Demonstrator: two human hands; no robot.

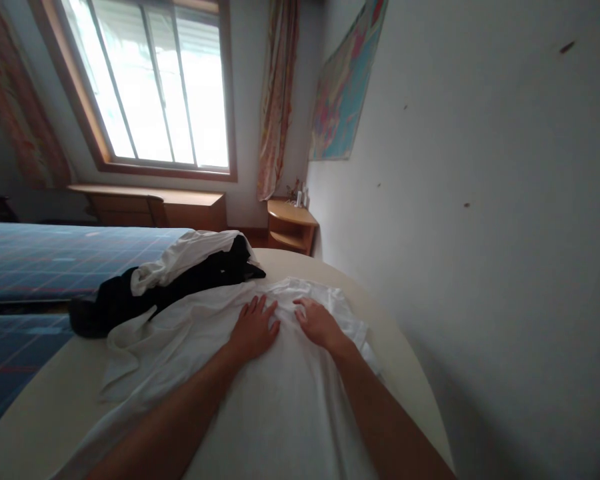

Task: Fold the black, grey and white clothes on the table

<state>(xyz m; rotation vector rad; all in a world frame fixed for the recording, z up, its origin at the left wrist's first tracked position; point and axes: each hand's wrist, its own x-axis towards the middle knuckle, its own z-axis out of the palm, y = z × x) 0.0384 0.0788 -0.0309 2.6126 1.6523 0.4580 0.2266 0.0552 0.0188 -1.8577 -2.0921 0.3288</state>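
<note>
A white shirt (pixel 280 400) lies spread over a round cream table (pixel 405 373), with a sleeve (pixel 130 343) reaching out to the left. My left hand (pixel 254 327) rests flat on the upper part of the cloth, its fingers spread. To the right of it, my right hand (pixel 320 325) touches the same cloth with the fingers slightly bent and apart, holding nothing that I can see. Creased fabric shows around and beyond both hands.
Black clothing (pixel 190 280) and a white garment (pixel 180 257) are heaped at the table's far left edge. Beds with blue plaid covers (pixel 80 257) stand to the left. A wall (pixel 480 267) runs close along the right. A corner shelf (pixel 293 213) stands behind.
</note>
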